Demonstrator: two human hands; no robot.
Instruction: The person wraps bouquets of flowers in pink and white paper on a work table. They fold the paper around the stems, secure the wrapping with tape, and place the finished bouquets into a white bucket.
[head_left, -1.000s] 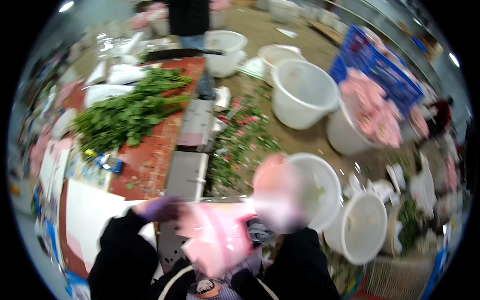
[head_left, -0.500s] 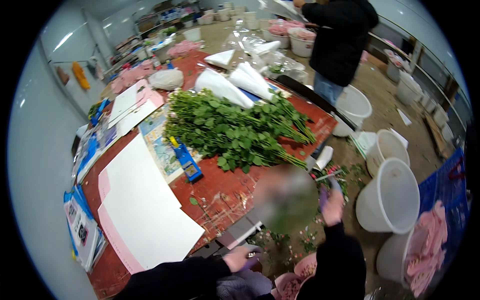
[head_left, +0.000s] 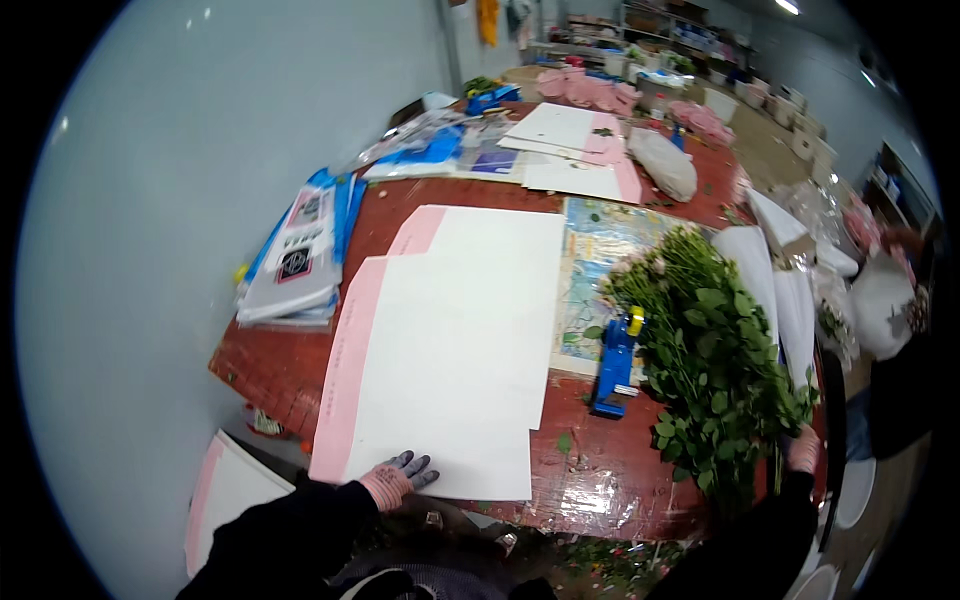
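"What are the left fingers point(head_left: 420, 466) touching?"

"Big white sheets point(head_left: 450, 340) with pink sides. The left hand point(head_left: 398, 482) lies on the near end of them. The sheets reach out in front of those fingers, and one overlaps another."

"How are those fingers?"

"Stretched out, a little bit apart, palm down. They have grey tips."

"And the right hand point(head_left: 803, 452)?"

"It's by the leafy bunch point(head_left: 710, 370), at the stem side. The bunch is just left of the right fingers and goes on ahead of them. Little pale flowers point(head_left: 645, 268) show at its far end."

"Are the right fingers holding it?"

"I can't tell. Leaves and stems get in the way."

"What's between the two hands?"

"A blue tool point(head_left: 615, 370) with a yellow end. It's ahead of both sets of fingers, right beside the leaves. A colourful printed sheet point(head_left: 585, 270) lies past it, partly under the bunch."

"What are they all on?"

"A red bench point(head_left: 625, 475). Ahead and to the left of the left fingers there's a pile of blue and white bags point(head_left: 295, 250)."

"And farther off?"

"White paper rolls point(head_left: 750, 255) lie ahead of the right fingers, beyond the leaves. Another person's dark sleeve point(head_left: 905, 390) is off to their right."
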